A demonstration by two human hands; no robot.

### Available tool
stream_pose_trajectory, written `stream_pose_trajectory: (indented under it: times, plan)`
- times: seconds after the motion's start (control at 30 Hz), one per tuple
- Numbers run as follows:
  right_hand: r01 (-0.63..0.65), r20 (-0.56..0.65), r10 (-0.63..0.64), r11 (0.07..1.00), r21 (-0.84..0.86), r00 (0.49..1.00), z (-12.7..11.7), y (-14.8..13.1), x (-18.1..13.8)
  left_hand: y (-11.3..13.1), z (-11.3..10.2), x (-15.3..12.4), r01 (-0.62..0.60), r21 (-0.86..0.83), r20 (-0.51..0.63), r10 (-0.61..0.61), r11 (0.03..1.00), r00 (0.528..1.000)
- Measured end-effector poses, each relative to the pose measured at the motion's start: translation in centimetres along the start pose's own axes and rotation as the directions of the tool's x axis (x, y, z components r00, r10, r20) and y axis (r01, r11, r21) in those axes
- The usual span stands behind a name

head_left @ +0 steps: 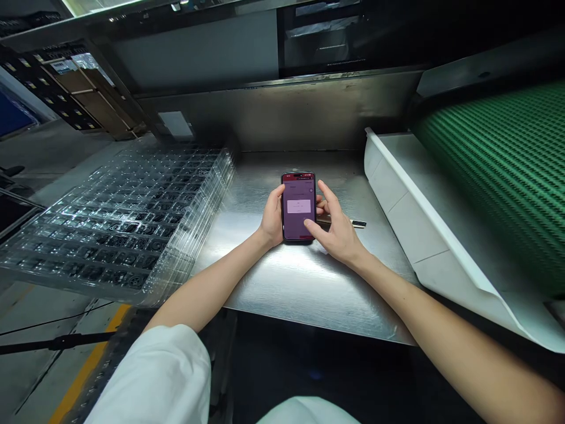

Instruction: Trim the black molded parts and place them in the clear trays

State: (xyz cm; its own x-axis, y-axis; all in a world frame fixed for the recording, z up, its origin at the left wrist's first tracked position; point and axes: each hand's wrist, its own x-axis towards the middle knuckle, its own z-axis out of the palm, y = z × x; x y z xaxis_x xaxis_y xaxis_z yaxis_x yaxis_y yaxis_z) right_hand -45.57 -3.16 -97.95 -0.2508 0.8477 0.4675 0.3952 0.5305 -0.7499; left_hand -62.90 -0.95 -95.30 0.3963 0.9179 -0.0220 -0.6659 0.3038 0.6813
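Note:
A smartphone (299, 221) stands upright between my two hands over the metal worktop, its lit purple screen showing a pale pop-up box. My left hand (272, 217) is closed around the phone's left edge, thumb along the side. On the other side my right hand (338, 227) has its thumb over the lower right of the screen and its index finger raised by the upper corner. Its other fingers are partly hidden near the phone's right edge. Behind the right hand lies a slim pen-like object with a black-and-white end (359, 224), partly covered by the hand.
Stacked clear plastic trays (119, 218) with many pockets sit on the left. A white bin (406, 206) stands at the right, beside a green conveyor belt (507, 159). The metal worktop (304, 288) ends at a front edge; a metal panel (300, 115) rises behind it.

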Motion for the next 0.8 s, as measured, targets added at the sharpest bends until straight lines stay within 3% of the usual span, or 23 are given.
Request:
stream_pose_trajectory:
  times: [0.23, 0.63, 0.8]
  plan:
    - [-0.002, 0.001, 0.002, 1.000, 0.010, 1.000, 0.04, 0.05, 0.00, 0.05, 0.17, -0.15, -0.018, 0.062, 0.018, 0.017, 0.998, 1.000]
    - [0.020, -0.005, -0.020, 1.000, -0.014, 1.000, 0.04, 0.24, 0.00, -0.01, 0.19, 0.03, 0.002, 0.010, -0.006, -0.002, 1.000, 1.000]
    - [-0.050, -0.058, 0.047, 0.997, -0.054, 0.997, 0.47, -0.01, 0.17, -0.44, 0.31, 0.10, -0.001, 0.018, -0.022, 0.002, 1.000, 1.000]
